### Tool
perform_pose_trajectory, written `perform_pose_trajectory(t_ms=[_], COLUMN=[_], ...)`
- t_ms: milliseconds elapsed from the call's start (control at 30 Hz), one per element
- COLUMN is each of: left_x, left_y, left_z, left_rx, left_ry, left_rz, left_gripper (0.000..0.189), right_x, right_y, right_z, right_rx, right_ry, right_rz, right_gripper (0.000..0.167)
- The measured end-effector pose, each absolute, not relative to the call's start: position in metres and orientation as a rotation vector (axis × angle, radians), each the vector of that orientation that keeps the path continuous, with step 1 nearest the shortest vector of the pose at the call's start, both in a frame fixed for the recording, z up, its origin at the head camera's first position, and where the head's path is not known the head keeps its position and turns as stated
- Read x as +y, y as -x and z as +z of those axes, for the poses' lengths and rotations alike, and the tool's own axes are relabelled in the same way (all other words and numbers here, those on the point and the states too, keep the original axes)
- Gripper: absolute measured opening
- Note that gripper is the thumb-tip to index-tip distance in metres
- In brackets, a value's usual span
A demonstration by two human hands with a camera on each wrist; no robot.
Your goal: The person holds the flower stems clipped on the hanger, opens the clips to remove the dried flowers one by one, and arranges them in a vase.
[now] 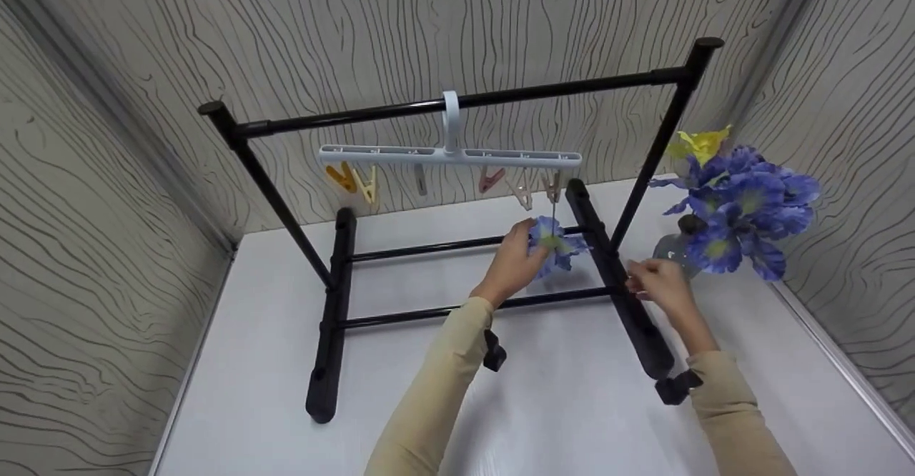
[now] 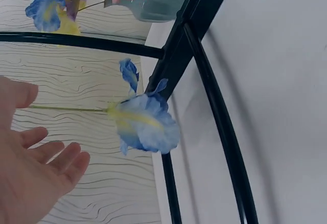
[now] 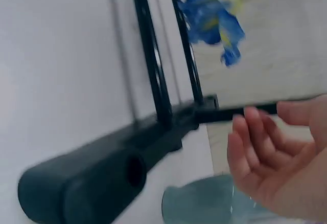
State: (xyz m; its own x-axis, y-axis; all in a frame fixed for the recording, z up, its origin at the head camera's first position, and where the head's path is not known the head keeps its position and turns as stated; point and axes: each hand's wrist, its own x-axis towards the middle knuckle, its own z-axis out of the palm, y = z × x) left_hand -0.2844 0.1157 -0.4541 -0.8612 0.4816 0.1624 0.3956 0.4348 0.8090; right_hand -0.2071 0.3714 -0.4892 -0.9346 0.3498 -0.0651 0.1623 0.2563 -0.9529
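A blue artificial iris (image 1: 550, 244) hangs head down by its thin stem from a clothespin (image 1: 552, 185) at the right end of a pale blue hanger (image 1: 515, 159). Beside the bloom is my left hand (image 1: 511, 261). Its fingers look loose and apart from the stem in the left wrist view, with the iris (image 2: 145, 124) beyond them. My right hand (image 1: 661, 286) is beside the rack's right foot, in front of a glass vase (image 1: 668, 249). In the right wrist view its fingers (image 3: 250, 142) are loosely bent and hold nothing. Several blue irises (image 1: 750, 197) and a yellow flower (image 1: 704, 146) stand in the vase.
The black rack (image 1: 572, 91) stands on a white table (image 1: 271, 390), its crossbar carrying the hanger. More clothespins, including an orange one (image 1: 342, 177) and a pink one (image 1: 490, 178), hang along the hanger. Wood-patterned panels (image 1: 286, 33) enclose the table's back and sides.
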Motion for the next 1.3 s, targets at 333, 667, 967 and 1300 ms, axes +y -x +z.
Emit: perform_pose_trajectory(t_ms=[333,667,967,1300], left_x=[0.135,0.136,0.130,0.117], left_y=[0.284,0.270,0.262,0.261], left_z=[-0.474,-0.476,-0.469,-0.465], left_rx=[2.315,2.491,2.963,2.800], left_ry=[-0.820,-1.055,-1.190,-1.117], left_rz=[1.681,1.466,0.994,1.187], left_gripper=[0.058,0.030,0.014,0.014], right_x=[0.276,0.240,0.234,0.238], right_y=[0.222,0.237,0.246,0.257], right_z=[-0.426,-0.418,-0.424,-0.423], right_rx=[-2.276,-2.281,-2.118,-2.144], right_ry=[0.145,0.114,0.075,-0.004], right_rz=[1.327,1.060,0.792,0.728], right_gripper=[0.034,0.038,0.039,0.039])
